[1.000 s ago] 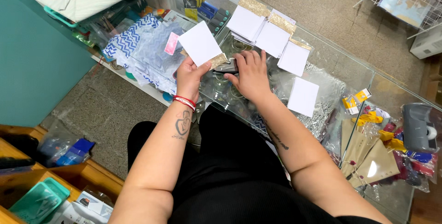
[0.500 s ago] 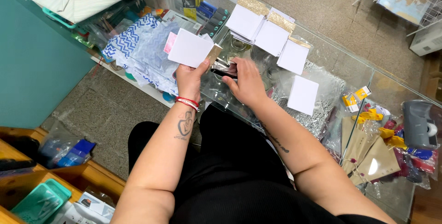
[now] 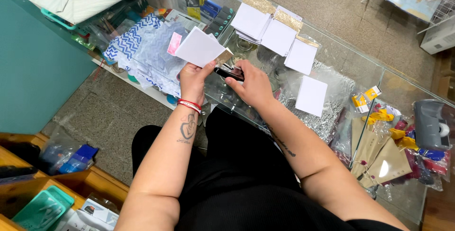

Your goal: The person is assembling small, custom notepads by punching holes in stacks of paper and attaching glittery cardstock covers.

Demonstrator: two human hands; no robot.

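Right now, the left hand (image 3: 193, 80) is holding up a white card (image 3: 199, 47) with its fingers pinching the card's lower edge. A little gold strip (image 3: 223, 56) is sticking out at the card's corner, just beside the thumb. A red band (image 3: 189, 104) is sitting around the left wrist.

The right hand (image 3: 253, 85) is wrapping its fingers around a small dark stapler (image 3: 229, 72), and the stapler's tip is touching the corner of the card. Both hands are hovering close together over a glass counter (image 3: 379, 77).

More white cards with gold tops (image 3: 277, 34) are lying in a row on the glass, a bit past the hands. One plain white card (image 3: 311, 95) is lying alone to the right, near the right arm. Blue and white zigzag bags (image 3: 137, 46) are sitting to the left of the hands. Far to the right, a grey tape holder (image 3: 430, 124) is resting on the counter, well apart from the hands. Brown paper cones (image 3: 381, 152) are lying under the glass there too.
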